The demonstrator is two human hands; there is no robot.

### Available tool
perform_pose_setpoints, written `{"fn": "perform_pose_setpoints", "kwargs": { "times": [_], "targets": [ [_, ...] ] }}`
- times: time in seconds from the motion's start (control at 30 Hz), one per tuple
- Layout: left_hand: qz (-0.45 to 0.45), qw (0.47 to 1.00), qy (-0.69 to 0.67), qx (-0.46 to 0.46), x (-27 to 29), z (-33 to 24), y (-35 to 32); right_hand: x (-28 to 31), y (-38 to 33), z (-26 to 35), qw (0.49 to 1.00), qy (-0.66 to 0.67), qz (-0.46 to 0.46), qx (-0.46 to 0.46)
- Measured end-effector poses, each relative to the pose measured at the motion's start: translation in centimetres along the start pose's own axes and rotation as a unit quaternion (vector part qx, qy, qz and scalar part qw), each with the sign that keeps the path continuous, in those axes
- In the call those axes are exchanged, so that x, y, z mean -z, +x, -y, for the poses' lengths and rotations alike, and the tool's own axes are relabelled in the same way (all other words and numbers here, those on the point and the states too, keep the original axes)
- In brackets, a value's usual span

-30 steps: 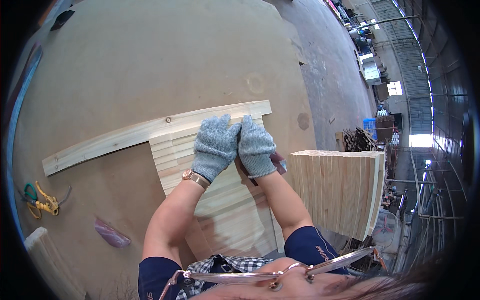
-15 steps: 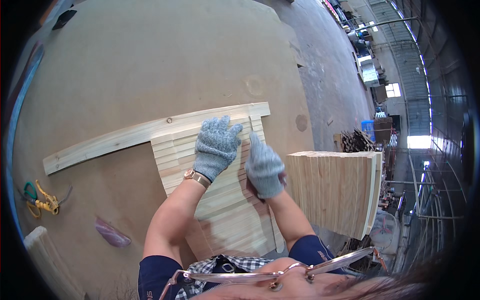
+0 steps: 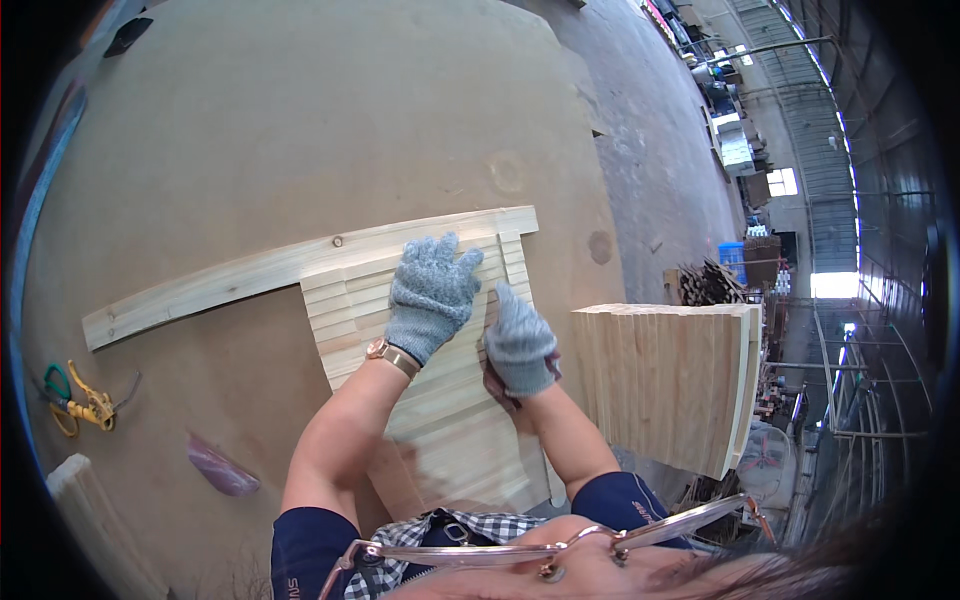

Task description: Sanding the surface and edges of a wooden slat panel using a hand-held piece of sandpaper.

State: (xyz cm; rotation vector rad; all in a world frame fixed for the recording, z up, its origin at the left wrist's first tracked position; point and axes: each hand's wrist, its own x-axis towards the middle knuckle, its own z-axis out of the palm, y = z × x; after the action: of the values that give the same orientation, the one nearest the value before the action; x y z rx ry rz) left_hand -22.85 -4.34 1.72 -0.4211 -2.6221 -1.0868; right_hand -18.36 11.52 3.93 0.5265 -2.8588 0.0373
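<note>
My left hand [image 3: 432, 292], in a grey knit glove, lies flat on a row of pale wooden strips [image 3: 470, 440], its fingers apart near their far ends. These strips lie side by side, their far ends along a longer wooden board [image 3: 230, 266] that runs crosswise. My right hand [image 3: 522, 345], gloved alike, is closed over the right part of the strips. Dark red shows at its underside; whether that is a held thing or the glove's palm I cannot make out.
A stack of wooden boards [image 3: 660, 385] stands at the right. On the tabletop [image 3: 330, 120] at left lie yellow-handled cutters [image 3: 92, 408] and a reddish-purple folded piece [image 3: 222, 466]. A pale bundle [image 3: 95, 515] is at the lower left. Concrete floor [image 3: 660, 180] lies beyond the table's right edge.
My right hand has drawn back slightly toward me over the strips, and its fingers are now more curled. The left hand stays in nearly the same place.
</note>
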Motion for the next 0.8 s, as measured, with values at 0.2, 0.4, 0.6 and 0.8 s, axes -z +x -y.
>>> {"fn": "perform_pose_setpoints", "kwargs": {
  "times": [0.2,0.4,0.6,0.8],
  "targets": [
    [-0.012,0.999,0.024,-0.018,-0.3,-0.1,0.2,-1.4,4.8,0.4,0.998,0.04,-0.022,-0.046],
    [0.01,1.0,0.003,0.009,0.6,-0.1,0.1,-0.8,-0.3,-0.4,0.999,0.03,-0.042,0.002],
    [-0.016,1.0,0.018,0.001,-0.8,-0.3,0.4,-2.6,7.2,-0.8,0.997,0.014,-0.066,-0.028],
    [-0.018,1.0,0.014,-0.004,-0.2,0.6,-0.1,0.1,-0.1,0.5,0.999,0.022,-0.009,-0.028]
  ]
}}
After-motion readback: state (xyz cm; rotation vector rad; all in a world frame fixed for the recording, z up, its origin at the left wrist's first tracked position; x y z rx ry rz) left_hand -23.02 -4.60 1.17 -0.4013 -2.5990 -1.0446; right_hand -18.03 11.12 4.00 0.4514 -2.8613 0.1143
